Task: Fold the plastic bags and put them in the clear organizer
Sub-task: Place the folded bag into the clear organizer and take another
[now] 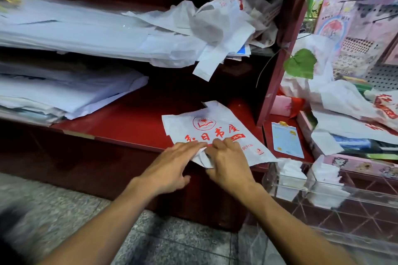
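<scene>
A white plastic bag (217, 127) with a red book logo and red characters lies flat on the red shelf (129, 122). Its near edge is bunched up. My left hand (172, 165) and my right hand (228, 163) meet at that edge, fingers pinching the crumpled plastic. The clear organizer (323, 187) stands to the lower right and holds several folded white bags (290, 170) in its compartments. A heap of loose white bags (215, 28) lies on the upper shelf, and more bags (349, 101) are piled at the right.
Stacks of flat white packaging (64, 34) fill the upper shelf's left, another stack (64, 94) below it. A red upright post (280, 54) divides the shelf from a cluttered counter with a blue notepad (286, 140), pink boxes and green leaves (301, 63). Grey speckled floor lies below.
</scene>
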The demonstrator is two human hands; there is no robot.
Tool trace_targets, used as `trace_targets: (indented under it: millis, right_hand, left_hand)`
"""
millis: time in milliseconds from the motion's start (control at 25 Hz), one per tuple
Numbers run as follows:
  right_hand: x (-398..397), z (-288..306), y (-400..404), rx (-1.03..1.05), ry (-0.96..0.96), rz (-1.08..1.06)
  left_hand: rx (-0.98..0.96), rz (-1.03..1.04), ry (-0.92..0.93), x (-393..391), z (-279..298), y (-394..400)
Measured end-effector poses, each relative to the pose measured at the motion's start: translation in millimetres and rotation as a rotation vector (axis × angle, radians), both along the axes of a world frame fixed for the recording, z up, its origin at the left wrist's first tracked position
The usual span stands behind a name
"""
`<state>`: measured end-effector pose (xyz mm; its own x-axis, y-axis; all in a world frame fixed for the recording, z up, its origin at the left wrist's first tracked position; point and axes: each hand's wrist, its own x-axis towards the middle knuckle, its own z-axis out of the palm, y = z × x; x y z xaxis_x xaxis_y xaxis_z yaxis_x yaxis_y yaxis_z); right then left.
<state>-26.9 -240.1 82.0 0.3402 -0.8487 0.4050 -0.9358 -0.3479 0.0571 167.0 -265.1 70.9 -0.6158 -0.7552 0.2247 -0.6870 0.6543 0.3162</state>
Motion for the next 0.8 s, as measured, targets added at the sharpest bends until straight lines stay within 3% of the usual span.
trace_targets:
  millis: [120, 200, 400, 520, 680, 800]
  right_hand:
    - [-6, 1, -6, 0.332, -0.055, 0.061]
    - [-28, 6, -9, 0.415, -0.051, 0.019]
    - [-77, 13, -7, 0.367, 0.040, -0.087]
    - [-86, 14, -5, 0.339, -0.062, -0.025]
    - [-94, 19, -4, 0.363, -0.411, -0.020]
    - [-97, 15, -4, 0.333, -0.354, -0.025]
  left_hand:
    - [-0.099, 0.095, 0.132, 8, -7, -7]
    - [-0.153, 0.149, 0.143, 19, -7, -13]
    - [-0.143, 0.307, 0.173, 35, -10, -20]
    - [0.015, 0.246, 0.311, 35, -10, -21]
    - [0.147, 0.291, 0.588, 31, -4, -21]
    - [0.106, 0.353, 0.640, 40, -1, -20]
